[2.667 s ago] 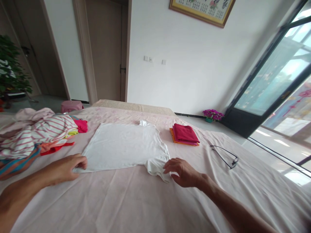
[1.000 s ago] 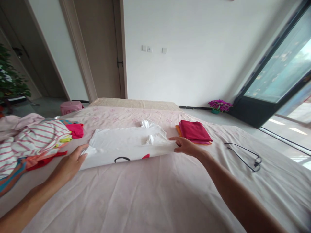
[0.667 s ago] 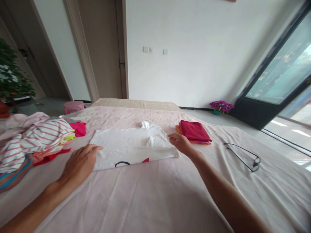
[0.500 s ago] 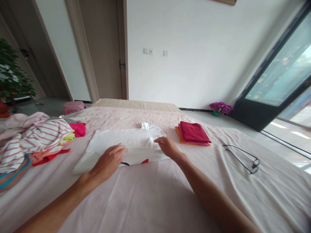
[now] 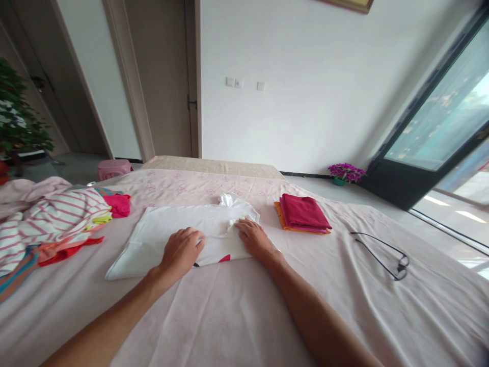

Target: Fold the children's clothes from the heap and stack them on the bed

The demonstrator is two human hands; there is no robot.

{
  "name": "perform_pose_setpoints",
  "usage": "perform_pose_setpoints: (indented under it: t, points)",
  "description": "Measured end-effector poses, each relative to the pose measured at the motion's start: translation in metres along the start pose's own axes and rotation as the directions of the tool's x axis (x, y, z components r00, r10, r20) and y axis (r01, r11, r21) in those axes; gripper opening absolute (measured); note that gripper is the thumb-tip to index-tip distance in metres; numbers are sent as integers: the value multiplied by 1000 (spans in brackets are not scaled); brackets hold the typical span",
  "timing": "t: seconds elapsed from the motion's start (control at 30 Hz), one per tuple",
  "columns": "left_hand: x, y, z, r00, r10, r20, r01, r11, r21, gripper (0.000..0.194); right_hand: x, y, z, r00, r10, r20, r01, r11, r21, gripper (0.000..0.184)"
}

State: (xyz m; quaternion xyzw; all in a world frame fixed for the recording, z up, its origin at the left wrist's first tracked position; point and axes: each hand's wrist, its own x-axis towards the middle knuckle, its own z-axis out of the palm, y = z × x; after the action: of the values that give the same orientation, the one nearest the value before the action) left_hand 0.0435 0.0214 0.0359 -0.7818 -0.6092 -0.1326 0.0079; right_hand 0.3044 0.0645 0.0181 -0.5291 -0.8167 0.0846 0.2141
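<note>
A white garment, perhaps a shirt, lies folded lengthwise on the bed in front of me. A bit of red and black print shows along its near edge, and a bunched part rises at its far right side. My left hand rests on the middle of the cloth, fingers slightly bent and holding nothing. Over the garment's right part, my right hand lies palm down with its fingers spread, touching the crumpled fabric.
A folded stack of red and orange cloth sits to the right, with black-framed glasses beyond it. On the left is a heap of striped and coloured clothes. A pink stool stands past the bed.
My right hand has gone from a pinch to lying flat on the cloth, slightly to the left. The left hand has shifted a little on the garment, its fingers more bent.
</note>
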Motion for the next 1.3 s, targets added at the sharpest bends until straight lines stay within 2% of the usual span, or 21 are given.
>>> perform_pose_setpoints:
  t: [0.13, 0.23, 0.3, 0.47, 0.7, 0.8, 0.93, 1.0, 1.07, 1.13, 1.2, 1.3]
  points:
    - [39, 41, -9, 990, -140, 29, 140, 990, -4, 47, 3, 8, 6, 989, 102, -106, -92, 991, 99, 46]
    - [62, 65, 1, 979, -198, 54, 200, 979, -44, 56, 3, 17, 10, 977, 130, -170, -107, 985, 138, 49]
    - [72, 75, 12, 973, -221, 67, 225, 971, -75, 53, 3, 21, 12, 970, 137, -201, -106, 982, 158, 51]
    - [79, 78, 30, 961, -256, 102, 271, 947, -174, 31, 3, 24, 14, 964, 146, -220, -112, 981, 157, 51]
    - [76, 76, 34, 952, -289, 99, 304, 921, -242, 25, 1, 11, 5, 979, 168, -113, -172, 985, -24, 47]
    - [75, 78, 37, 961, -269, 72, 278, 933, -228, 28, -2, 6, 4, 984, 162, -71, -171, 976, -137, 43]
    - [73, 76, 41, 970, -241, 38, 244, 952, -183, 28, -3, 6, 6, 979, 205, -19, -204, 949, -239, 49]
    - [72, 74, 42, 977, -210, -25, 206, 972, -115, 27, -2, 7, 7, 973, 232, 0, -224, 940, -256, 52]
    - [70, 72, 42, 986, -116, -120, 109, 992, -56, 25, -2, 7, 8, 968, 251, -9, -244, 933, -265, 53]
    - [67, 72, 42, 982, 31, -184, -44, 997, -62, 27, -1, 7, 7, 972, 231, -49, -235, 931, -278, 52]
    - [65, 74, 44, 970, 155, -188, -178, 978, -112, 30, -2, 5, 6, 985, 148, -84, -166, 940, -297, 50]
    - [64, 76, 50, 964, 223, -144, -245, 956, -159, 30, -3, 4, 6, 999, 19, -36, -28, 956, -292, 48]
